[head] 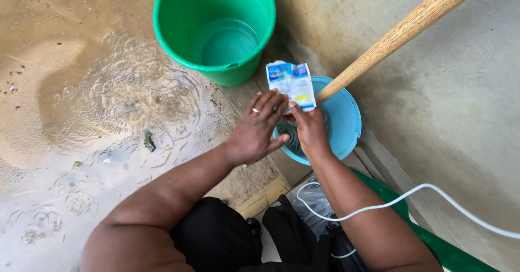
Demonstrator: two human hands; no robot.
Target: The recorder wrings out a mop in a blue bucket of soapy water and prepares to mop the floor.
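Wet, puddled concrete floor (97,104) beyond the fingertips, rippled, spreading off to the left. Green bucket (215,28) further out past the fingertips, upright, a little water in the bottom. Wooden handle (401,33) slanting up and away to the right of the fingers, lower end down at the blue bucket (346,120) directly under both hands. White cable (411,196) looped back behind the wrists, close to the right forearm. Left hand (254,131) and right hand (310,131) met over the blue bucket; fingers of each closed together on the lower edge of a small white-and-blue sachet (292,82), held upright just above the fingertips. Ring (255,110) on a left finger.

Likely trouble: sachet pinched only at one edge with possibly wet fingers, so a slip into the bucket, or a sudden tear scattering the contents onto the wet floor. Handle leaning loose, easily knocked by the right wrist.
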